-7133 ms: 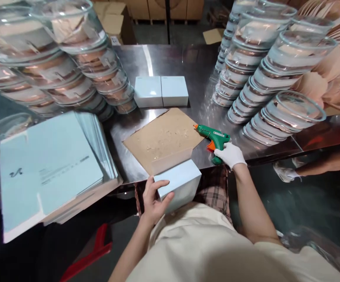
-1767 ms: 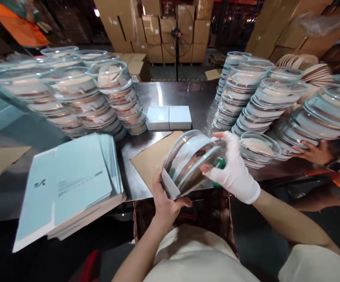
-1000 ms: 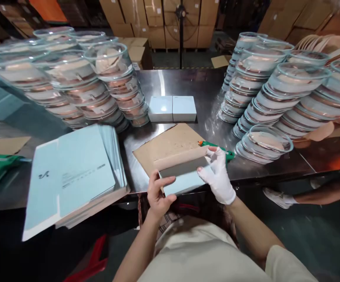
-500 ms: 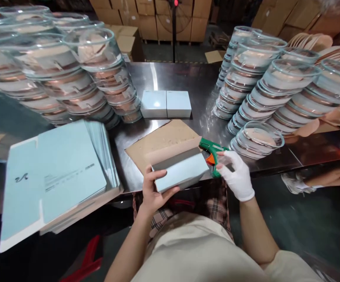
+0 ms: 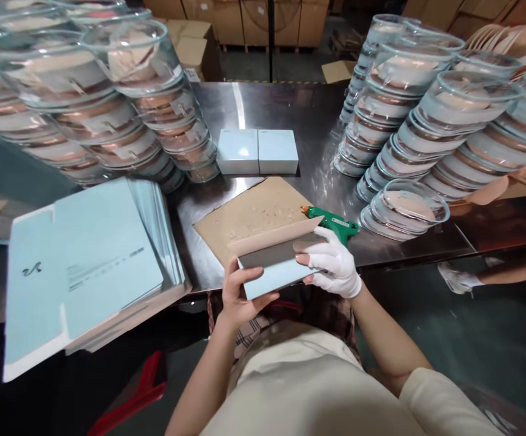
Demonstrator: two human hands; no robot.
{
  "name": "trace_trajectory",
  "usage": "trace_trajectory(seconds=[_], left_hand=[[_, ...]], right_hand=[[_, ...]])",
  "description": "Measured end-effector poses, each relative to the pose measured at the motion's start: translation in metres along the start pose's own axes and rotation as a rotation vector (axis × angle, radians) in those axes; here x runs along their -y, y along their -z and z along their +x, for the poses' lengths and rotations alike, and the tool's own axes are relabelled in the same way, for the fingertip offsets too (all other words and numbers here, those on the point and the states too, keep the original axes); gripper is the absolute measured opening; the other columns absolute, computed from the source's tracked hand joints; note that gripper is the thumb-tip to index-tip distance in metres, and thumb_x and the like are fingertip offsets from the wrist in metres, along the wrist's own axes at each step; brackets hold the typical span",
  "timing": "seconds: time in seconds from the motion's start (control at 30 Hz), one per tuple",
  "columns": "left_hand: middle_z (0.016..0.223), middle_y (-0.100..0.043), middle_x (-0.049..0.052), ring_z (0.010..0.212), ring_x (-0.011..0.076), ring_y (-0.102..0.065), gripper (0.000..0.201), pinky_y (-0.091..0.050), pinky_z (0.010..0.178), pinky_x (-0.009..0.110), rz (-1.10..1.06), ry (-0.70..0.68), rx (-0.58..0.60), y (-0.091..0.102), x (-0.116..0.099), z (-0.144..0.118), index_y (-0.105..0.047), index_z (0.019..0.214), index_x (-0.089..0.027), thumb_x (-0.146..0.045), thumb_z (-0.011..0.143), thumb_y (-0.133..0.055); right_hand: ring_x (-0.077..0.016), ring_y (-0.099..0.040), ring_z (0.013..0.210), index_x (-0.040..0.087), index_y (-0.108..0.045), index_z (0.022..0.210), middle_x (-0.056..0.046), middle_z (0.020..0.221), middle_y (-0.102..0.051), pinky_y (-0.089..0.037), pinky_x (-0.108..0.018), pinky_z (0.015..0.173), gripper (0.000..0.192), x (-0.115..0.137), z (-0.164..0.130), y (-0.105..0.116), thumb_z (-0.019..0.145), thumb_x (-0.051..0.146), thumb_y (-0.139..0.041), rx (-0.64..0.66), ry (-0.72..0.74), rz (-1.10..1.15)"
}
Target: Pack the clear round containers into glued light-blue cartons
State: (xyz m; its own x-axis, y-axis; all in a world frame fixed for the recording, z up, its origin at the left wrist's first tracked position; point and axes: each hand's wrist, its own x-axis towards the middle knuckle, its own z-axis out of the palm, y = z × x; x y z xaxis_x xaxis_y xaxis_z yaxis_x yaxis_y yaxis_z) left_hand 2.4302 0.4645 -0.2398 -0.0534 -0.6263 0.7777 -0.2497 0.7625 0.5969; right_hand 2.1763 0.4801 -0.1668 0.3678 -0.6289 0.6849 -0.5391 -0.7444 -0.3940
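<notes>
Now my right hand (image 5: 333, 266), in its white glove, has let go of the glue gun (image 5: 331, 219) and come back to pinch the blue box (image 5: 277, 266), whose flap stands open. My left hand (image 5: 240, 295) grips the box's other end. Both hands hold the box at the desk (image 5: 290, 121) edge, glue gun just behind it.

Warehouse packing station: steel table (image 5: 290, 103), stacked glass bowls (image 5: 408, 121), cartons (image 5: 245, 18) behind.

A stack of flat cartons (image 5: 85, 266) lies lower left, bowl stacks (image 5: 426, 115) upper right. Two closed boxes (image 5: 257, 151) sit centre, behind the cardboard sheet (image 5: 249, 215).
</notes>
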Motion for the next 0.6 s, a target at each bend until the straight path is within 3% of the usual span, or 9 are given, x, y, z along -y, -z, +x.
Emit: trace_trajectory(seconds=[0.1,0.2,0.3,0.33,0.37,0.43,0.5,0.53,0.6], left_hand=[[0.094,-0.065,0.001,0.096,0.0214,-0.064,0.04,-0.053,0.088,0.034,0.008,-0.038,0.008,-0.002,0.0,0.004,-0.066,0.114,-0.027,-0.059,0.092,-0.076],[0.09,-0.065,0.001,0.096,0.024,-0.067,0.041,-0.054,0.092,0.039,0.062,-0.109,-0.046,0.011,-0.009,0.001,-0.068,0.117,-0.027,-0.055,0.089,-0.078],[0.089,-0.064,0.001,0.101,0.0285,-0.069,0.041,-0.053,0.101,0.046,0.109,-0.04,-0.164,0.035,-0.024,-0.014,-0.072,0.114,-0.028,-0.055,0.084,-0.081],[0.091,-0.064,0.001,0.105,0.0297,-0.069,0.042,-0.052,0.103,0.047,0.099,0.044,-0.17,0.042,-0.029,-0.02,-0.073,0.113,-0.028,-0.056,0.083,-0.081],[0.093,-0.066,0.002,0.109,0.0299,-0.068,0.041,-0.052,0.104,0.046,0.08,0.128,-0.162,0.045,-0.032,-0.025,-0.073,0.111,-0.028,-0.056,0.082,-0.082],[0.1,-0.069,0.003,0.116,0.0289,-0.066,0.038,-0.051,0.104,0.041,0.034,0.303,-0.113,0.043,-0.035,-0.032,-0.074,0.108,-0.028,-0.054,0.083,-0.083],[0.105,-0.071,0.004,0.116,0.0266,-0.066,0.034,-0.051,0.102,0.038,-0.014,0.419,-0.066,0.03,-0.033,-0.033,-0.075,0.106,-0.027,-0.051,0.084,-0.084],[0.107,-0.071,0.005,0.113,0.0258,-0.066,0.034,-0.051,0.1,0.037,-0.038,0.465,-0.053,0.023,-0.03,-0.032,-0.075,0.105,-0.026,-0.051,0.084,-0.084],[0.109,-0.071,0.006,0.107,0.0248,-0.067,0.037,-0.053,0.096,0.036,-0.085,0.554,-0.019,0.008,-0.025,-0.029,-0.075,0.105,-0.024,-0.053,0.083,-0.084]], right_hand=[[-0.0262,-0.077,0.107,0.031,-0.08,0.115,-0.007,0.117,-0.082,-0.043,-0.062,0.121,0.033,0.008,-0.002,-0.001,0.101,0.056,-0.063,0.042,-0.147,0.058],[-0.0321,-0.07,0.126,0.031,-0.076,0.125,-0.01,0.133,-0.076,-0.047,-0.059,0.119,0.053,0.016,-0.017,0.011,0.095,0.072,-0.062,-0.032,-0.311,0.07],[-0.0336,-0.068,0.127,0.023,-0.07,0.132,-0.016,0.136,-0.071,-0.054,-0.052,0.109,0.067,0.016,-0.046,0.03,0.097,0.077,-0.052,-0.299,-0.736,-0.203],[-0.0332,-0.069,0.123,0.021,-0.071,0.129,-0.017,0.131,-0.072,-0.054,-0.05,0.107,0.065,0.013,-0.054,0.035,0.1,0.074,-0.048,-0.309,-0.931,-0.326],[-0.0334,-0.07,0.12,0.02,-0.071,0.126,-0.017,0.127,-0.074,-0.054,-0.049,0.105,0.062,0.007,-0.061,0.04,0.1,0.071,-0.048,-0.244,-1.122,-0.433],[-0.0352,-0.071,0.118,0.019,-0.072,0.123,-0.017,0.122,-0.075,-0.054,-0.048,0.102,0.058,-0.007,-0.065,0.043,0.096,0.068,-0.055,0.026,-1.404,-0.548],[-0.0349,-0.072,0.115,0.018,-0.071,0.125,-0.016,0.119,-0.076,-0.054,-0.043,0.097,0.056,-0.023,-0.061,0.041,0.09,0.062,-0.065,0.22,-1.51,-0.544],[-0.0338,-0.073,0.111,0.018,-0.072,0.121,-0.015,0.114,-0.077,-0.054,-0.04,0.094,0.053,-0.03,-0.058,0.039,0.087,0.058,-0.069,0.246,-1.518,-0.524],[-0.0307,-0.075,0.097,0.018,-0.075,0.099,-0.011,0.093,-0.078,-0.053,-0.036,0.085,0.037,-0.043,-0.054,0.036,0.08,0.051,-0.072,0.178,-1.51,-0.417]])
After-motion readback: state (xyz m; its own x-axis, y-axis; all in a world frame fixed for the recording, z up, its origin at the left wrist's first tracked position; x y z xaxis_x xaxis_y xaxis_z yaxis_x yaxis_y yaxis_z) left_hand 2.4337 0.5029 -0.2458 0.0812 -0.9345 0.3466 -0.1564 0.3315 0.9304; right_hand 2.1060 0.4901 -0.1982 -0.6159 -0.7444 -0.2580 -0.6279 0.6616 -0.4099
